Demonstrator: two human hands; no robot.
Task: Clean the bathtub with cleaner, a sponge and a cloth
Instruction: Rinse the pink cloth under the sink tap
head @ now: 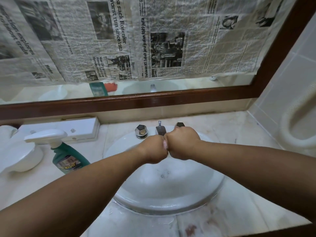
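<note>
On the marble bench [230,127], just left of the round basin [171,199], stands the green cleaner bottle [71,158], its long axis leaning up and leftward to the white trigger. It lies left of the left grip [153,150], the nearer one, with only the basin rim between them. That and the right grip [183,142] are curled into fists, knuckles pressed together below the tap [160,130], with a pale sliver between them that I cannot make out. A white box [68,130] behind the bottle and a white bowl [20,156] just past it may crowd a reach; no bathtub, sponge or cloth is in sight.
</note>
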